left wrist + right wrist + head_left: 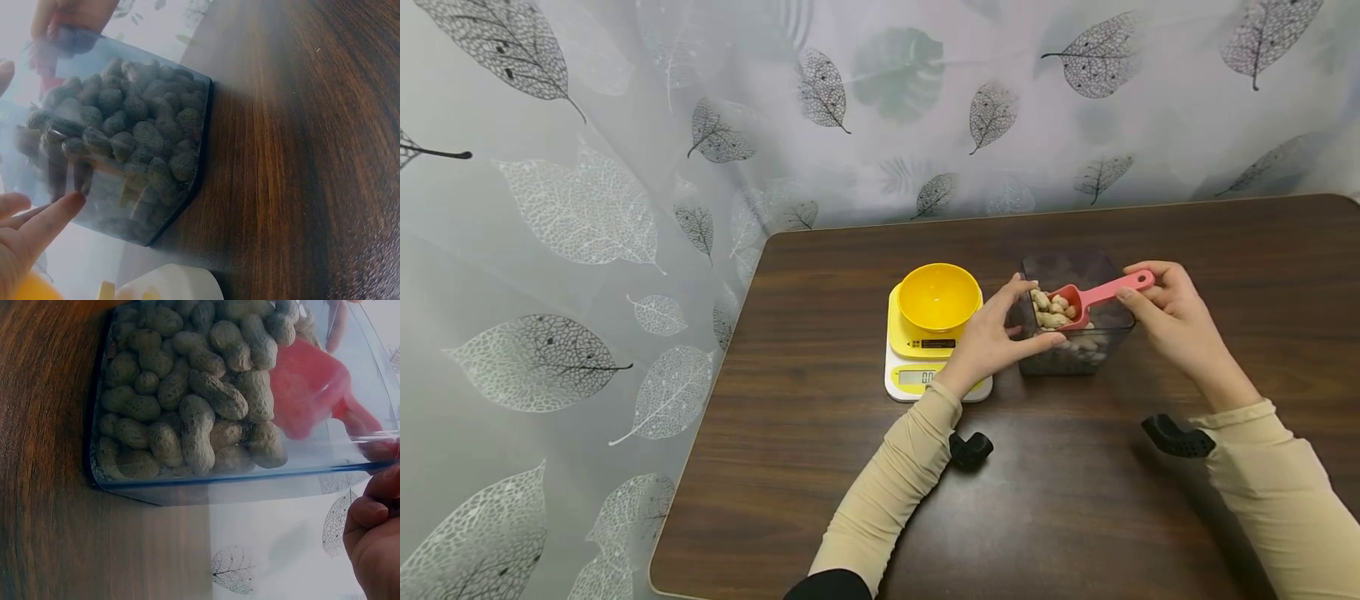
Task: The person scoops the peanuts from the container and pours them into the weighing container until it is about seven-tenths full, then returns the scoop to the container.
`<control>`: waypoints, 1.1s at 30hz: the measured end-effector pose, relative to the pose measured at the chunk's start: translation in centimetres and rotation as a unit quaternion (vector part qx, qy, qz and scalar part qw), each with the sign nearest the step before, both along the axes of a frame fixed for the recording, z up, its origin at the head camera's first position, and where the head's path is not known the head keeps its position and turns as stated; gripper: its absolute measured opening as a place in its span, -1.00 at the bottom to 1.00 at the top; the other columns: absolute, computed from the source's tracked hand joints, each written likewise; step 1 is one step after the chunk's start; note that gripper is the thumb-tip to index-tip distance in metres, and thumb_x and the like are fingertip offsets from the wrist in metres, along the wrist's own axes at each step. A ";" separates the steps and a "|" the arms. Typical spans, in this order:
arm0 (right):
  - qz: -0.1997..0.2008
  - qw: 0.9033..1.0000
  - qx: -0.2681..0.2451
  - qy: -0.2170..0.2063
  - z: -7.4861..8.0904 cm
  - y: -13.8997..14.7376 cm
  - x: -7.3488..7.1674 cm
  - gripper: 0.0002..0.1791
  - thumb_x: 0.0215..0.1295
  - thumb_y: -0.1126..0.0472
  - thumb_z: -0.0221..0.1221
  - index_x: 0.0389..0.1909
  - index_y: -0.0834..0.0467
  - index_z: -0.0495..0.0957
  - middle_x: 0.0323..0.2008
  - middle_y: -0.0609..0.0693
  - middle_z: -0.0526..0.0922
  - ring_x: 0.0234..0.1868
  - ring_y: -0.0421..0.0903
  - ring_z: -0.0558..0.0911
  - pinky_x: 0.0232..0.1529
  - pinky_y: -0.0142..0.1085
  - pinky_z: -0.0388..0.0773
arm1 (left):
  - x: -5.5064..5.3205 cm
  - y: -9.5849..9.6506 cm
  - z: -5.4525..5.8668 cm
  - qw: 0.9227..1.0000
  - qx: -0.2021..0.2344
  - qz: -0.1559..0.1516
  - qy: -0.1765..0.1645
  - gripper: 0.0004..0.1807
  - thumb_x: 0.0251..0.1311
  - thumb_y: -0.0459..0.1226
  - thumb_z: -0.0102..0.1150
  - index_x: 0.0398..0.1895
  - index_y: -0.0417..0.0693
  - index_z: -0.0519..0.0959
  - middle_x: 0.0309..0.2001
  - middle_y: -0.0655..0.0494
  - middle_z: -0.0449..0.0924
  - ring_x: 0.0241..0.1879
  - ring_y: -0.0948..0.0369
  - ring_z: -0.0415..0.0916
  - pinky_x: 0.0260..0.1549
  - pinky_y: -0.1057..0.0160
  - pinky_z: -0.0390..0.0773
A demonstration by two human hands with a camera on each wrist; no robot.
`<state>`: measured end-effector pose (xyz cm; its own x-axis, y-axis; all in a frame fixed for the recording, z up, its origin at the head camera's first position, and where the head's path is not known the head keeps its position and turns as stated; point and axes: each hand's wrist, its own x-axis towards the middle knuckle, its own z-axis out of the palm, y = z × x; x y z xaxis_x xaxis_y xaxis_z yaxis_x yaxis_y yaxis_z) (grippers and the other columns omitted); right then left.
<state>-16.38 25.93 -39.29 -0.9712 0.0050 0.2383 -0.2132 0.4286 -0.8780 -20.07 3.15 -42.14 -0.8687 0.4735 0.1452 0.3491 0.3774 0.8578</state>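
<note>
A clear, dark-tinted plastic container (pixel 1067 354) of unshelled peanuts (pixel 200 425) stands on the table. My right hand (pixel 1176 321) pinches the handle of a pink scoop (pixel 1108 290) between thumb and fingers. Several peanuts lie in the scoop's bowl, which dips inside the container; through the wall its pink bowl shows against the peanuts in the right wrist view. My left hand (pixel 992 337) holds the container's near left side, thumb along the front rim and fingers spread toward the back. In the left wrist view, fingertips (pixel 72 201) press the clear wall.
Left of the container, a yellow-and-white kitchen scale (pixel 898 379) with a lit display carries a yellow bowl (pixel 940 296). My left forearm reaches past the scale's near right corner. Behind the brown wooden table (pixel 790 467) hangs a leaf-patterned curtain (pixel 895 167).
</note>
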 end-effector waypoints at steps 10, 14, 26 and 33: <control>-0.019 0.998 -0.065 0.008 -0.1 0.4 0.2 -0.67 0.36 0.30 -0.01 0.02 -0.13 0.22 -0.47 -0.38 0.50 -0.46 -0.37 0.36 -0.46 -0.56 0.27 | 0.0 0.1 -0.1 1.000 -0.001 -0.004 -0.011 -0.23 -0.01 0.04 0.33 0.31 0.30 0.22 0.46 0.43 -0.09 0.37 0.37 0.14 -0.10 0.47 0.56; -0.005 0.988 -0.152 0.015 -0.3 0.5 0.4 -0.70 0.34 0.32 0.02 0.00 -0.04 0.28 -0.46 -0.28 0.49 -0.47 -0.34 0.38 -0.43 -0.60 0.33 | 0.0 0.1 -0.1 1.000 -0.002 -0.006 -0.011 -0.23 0.00 0.04 0.32 0.31 0.32 0.21 0.46 0.43 -0.10 0.38 0.36 0.14 -0.11 0.47 0.56; 0.029 0.928 -0.371 0.027 -0.4 0.1 0.8 -0.70 0.27 0.41 0.05 -0.02 0.19 0.26 -0.49 -0.10 0.48 -0.48 -0.24 0.38 -0.40 -0.55 0.38 | -0.1 0.0 -0.3 1.000 0.010 -0.011 -0.018 -0.23 0.01 0.02 0.32 0.32 0.31 0.20 0.45 0.46 -0.10 0.38 0.38 0.13 -0.10 0.45 0.56; 0.033 0.910 -0.413 0.030 -0.5 0.1 1.2 -0.67 0.28 0.44 0.03 0.01 0.22 0.22 -0.39 -0.03 0.43 -0.46 -0.21 0.36 -0.34 -0.54 0.44 | -0.1 -0.1 -0.3 1.000 0.017 -0.009 -0.018 -0.23 0.01 0.01 0.33 0.32 0.26 0.21 0.45 0.46 -0.09 0.38 0.36 0.14 -0.10 0.44 0.57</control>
<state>-15.21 26.05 -39.83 -0.9613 0.1485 0.2319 -0.2723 -0.3877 -0.8807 -20.16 3.02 -42.40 -0.8647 0.4848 0.1311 0.3252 0.3415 0.8818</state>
